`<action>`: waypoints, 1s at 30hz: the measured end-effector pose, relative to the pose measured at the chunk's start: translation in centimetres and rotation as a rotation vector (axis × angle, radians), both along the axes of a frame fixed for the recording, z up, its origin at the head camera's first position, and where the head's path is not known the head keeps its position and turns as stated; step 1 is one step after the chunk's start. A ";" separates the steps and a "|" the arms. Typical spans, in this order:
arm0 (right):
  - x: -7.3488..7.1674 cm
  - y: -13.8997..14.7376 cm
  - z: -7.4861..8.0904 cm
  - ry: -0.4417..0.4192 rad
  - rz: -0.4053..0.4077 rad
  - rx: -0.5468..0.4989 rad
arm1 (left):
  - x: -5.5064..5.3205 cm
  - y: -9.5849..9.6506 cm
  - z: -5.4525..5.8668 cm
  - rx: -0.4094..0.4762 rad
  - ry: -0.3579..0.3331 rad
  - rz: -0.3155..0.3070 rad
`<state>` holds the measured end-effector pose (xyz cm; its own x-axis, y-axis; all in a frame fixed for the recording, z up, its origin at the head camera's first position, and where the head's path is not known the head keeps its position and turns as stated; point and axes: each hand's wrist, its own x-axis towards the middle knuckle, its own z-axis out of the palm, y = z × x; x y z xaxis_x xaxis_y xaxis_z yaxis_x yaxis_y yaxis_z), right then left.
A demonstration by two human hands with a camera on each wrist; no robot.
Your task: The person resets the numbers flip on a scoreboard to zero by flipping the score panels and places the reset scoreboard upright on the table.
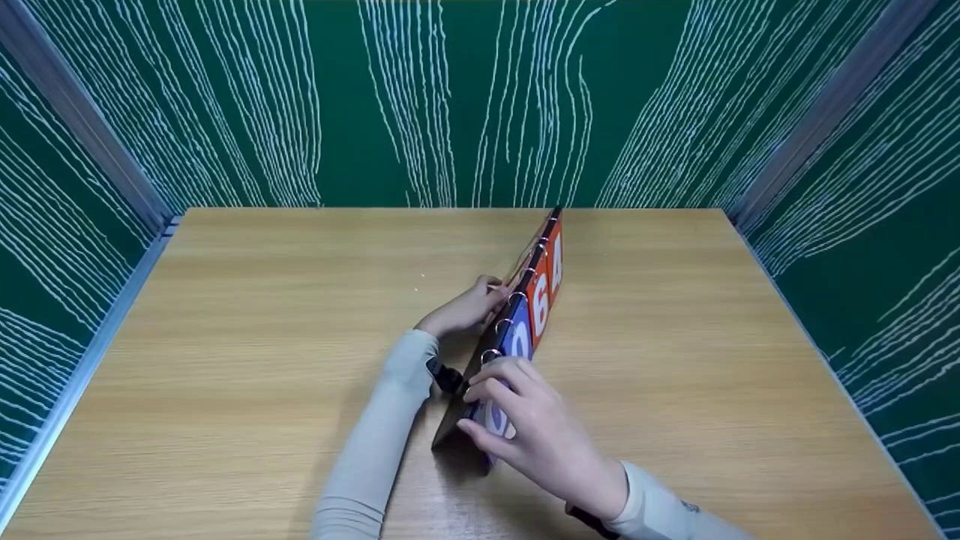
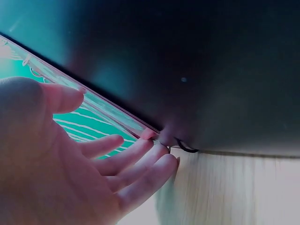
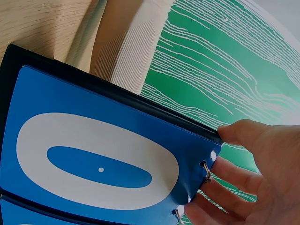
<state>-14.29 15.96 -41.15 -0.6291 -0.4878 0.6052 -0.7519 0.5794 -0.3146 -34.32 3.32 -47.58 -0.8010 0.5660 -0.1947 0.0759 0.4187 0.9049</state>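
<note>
A flip scoreboard (image 1: 541, 292) stands like a tent on the table, its numbered side facing right. Red cards show 4 and 6, blue cards show 0s, and metal rings run along the black top edge. Behind it, my left hand (image 1: 471, 306) has its fingers extended, with fingertips right at the edge of the dark back panel (image 2: 225, 84). My right hand (image 1: 544, 427) grips the near upper corner. In the right wrist view its thumb lies at the corner, and its fingers are by the rings beside the blue 0 card (image 3: 101, 101).
The wooden table (image 1: 300, 300) extends on both sides of the scoreboard. Green walls (image 1: 645, 90) with white wavy lines and grey corner posts (image 1: 817, 112) enclose its back and sides. Black wrist bands (image 1: 444, 375) sit over the grey sleeves.
</note>
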 end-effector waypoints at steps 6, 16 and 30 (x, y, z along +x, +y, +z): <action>0.1 0.0 0.0 -0.016 -0.019 0.017 | 0.0 0.0 -0.1 0.010 -0.049 0.025; 0.0 -0.1 0.0 -0.002 -0.004 -0.001 | 0.0 0.0 0.3 0.017 -0.069 0.044; 0.0 0.1 0.3 -0.011 -0.016 0.013 | 0.1 -0.3 0.1 0.058 -0.059 0.101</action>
<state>-14.28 16.06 -40.85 -0.6433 -0.4851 0.5923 -0.7391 0.5954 -0.3150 -34.26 3.04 -47.47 -0.8428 0.4947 -0.2121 -0.0178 0.3683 0.9295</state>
